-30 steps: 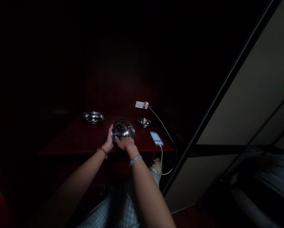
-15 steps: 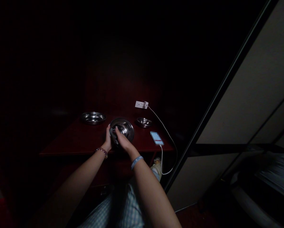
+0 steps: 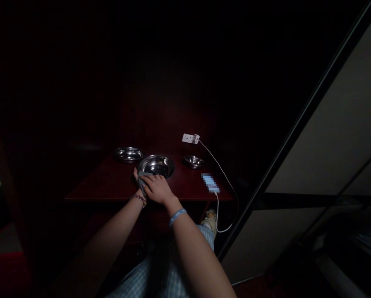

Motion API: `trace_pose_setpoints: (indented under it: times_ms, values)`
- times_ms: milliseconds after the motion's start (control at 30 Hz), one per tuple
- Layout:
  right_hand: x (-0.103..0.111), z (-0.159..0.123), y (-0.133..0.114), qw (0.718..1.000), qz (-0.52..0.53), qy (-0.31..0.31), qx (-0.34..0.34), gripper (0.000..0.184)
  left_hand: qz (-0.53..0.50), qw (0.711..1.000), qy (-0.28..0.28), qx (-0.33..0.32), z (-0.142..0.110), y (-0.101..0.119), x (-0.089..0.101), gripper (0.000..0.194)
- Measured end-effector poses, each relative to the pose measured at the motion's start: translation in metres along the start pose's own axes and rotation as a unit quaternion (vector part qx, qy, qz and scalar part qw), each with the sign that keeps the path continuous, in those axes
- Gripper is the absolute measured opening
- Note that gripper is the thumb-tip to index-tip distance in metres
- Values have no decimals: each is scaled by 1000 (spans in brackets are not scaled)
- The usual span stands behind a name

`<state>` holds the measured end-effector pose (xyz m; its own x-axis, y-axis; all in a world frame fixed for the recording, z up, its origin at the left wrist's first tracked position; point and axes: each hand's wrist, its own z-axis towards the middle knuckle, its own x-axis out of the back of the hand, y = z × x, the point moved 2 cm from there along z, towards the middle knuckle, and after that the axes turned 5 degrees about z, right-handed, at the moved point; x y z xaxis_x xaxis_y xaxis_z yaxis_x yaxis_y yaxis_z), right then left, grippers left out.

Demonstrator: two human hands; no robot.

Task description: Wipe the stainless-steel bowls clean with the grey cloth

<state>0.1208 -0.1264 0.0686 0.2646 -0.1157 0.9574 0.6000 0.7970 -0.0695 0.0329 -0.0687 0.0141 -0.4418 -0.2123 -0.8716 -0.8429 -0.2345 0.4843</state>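
My left hand (image 3: 136, 174) supports the steel bowl (image 3: 161, 162) at its near-left rim; its grip is partly hidden by the grey cloth (image 3: 141, 181). My right hand (image 3: 159, 189) holds the cloth against that same section of rim, fingers bent over it. The bowl is at the middle of the table (image 3: 101, 184), toward the front edge, its opening upward. Whether its base touches the surface, I cannot tell.

I judge the step in hand to be wiping the rim. For good results:

1. Support the bowl firmly from outside with the left hand, thumb clear of the wiping path.
2. Fold the cloth over the lip, so that both faces are covered.
3. Apply light, even pressure and turn the bowl in short increments; polished steel may slip.
4. Maintain clearance from the shallow dish (image 3: 130, 155) near the far-left corner, the small bowl (image 3: 194, 161) toward the far-right corner, and the phone (image 3: 210, 183) by the right edge.
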Motion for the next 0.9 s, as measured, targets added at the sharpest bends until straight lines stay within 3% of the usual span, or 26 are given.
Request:
trace_pose_setpoints:
  times_ms: [100,167,467,667,900]
  values:
    - [7,-3,15,1000,-16,-18,-7,47,-7,998,57,-12,0,3,-1,57]
    - [11,-5,25,999,-19,-27,-12,46,-3,998,61,-20,-1,2,-3,53]
    - [24,-17,55,998,-5,-23,-52,36,13,1000,-9,-13,-5,-3,-13,52]
    - [28,-17,58,998,-5,0,-69,33,43,999,-30,11,-5,-8,-13,51]
    - [33,-22,63,994,40,19,-104,37,92,994,-52,31,-2,-16,-10,34]
